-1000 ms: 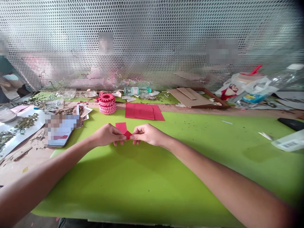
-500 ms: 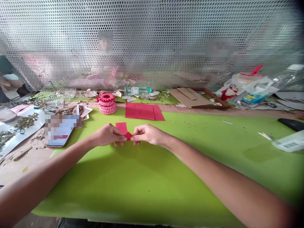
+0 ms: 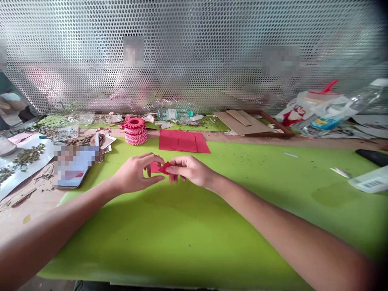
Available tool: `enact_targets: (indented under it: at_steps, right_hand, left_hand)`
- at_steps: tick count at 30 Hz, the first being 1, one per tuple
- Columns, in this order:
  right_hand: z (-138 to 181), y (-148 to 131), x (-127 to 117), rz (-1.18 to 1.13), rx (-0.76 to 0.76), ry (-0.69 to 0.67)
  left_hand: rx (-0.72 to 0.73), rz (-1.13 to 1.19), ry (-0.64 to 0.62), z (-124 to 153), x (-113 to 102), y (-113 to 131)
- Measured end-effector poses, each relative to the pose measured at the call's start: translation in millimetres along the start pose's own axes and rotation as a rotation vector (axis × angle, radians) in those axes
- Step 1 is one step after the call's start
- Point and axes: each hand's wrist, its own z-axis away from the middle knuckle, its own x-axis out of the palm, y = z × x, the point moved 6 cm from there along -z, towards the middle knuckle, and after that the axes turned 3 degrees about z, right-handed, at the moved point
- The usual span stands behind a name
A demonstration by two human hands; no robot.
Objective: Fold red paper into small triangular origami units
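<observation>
A small folded red paper piece sits between my two hands, just above the green mat. My right hand pinches its right end with thumb and fingers closed. My left hand curls around its left side, fingers bent over the paper and thumb below it. Most of the piece is hidden by my fingers.
A flat stack of red paper sheets lies behind my hands, with a pile of red folded rings to its left. A phone lies left, cardboard and plastic bags back right. A perforated metal screen closes the back.
My left hand has lifted and its fingers now arch over the paper instead of pinching it flat. The paper's upper flap has dropped out of sight behind my fingers.
</observation>
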Motion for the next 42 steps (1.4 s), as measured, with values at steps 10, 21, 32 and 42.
enact_targets:
  at_steps: [10,21,32,42]
  right_hand:
    - [3,-3,1,0.007,-0.017,-0.022]
    - [1,-7,0,0.074,-0.091,-0.006]
    - [5,-15,-3,0.076,-0.152,0.081]
    - [5,-15,1,0.109,-0.110,0.046]
  left_hand:
    - [0.174,-0.031,0.141,4,-6,11]
    - [-0.223,0.180,0.065,0,0,-9]
    - [0.173,-0.180,0.157,5,-12,5]
    - [0.193,-0.177,0.163,5,-10,11]
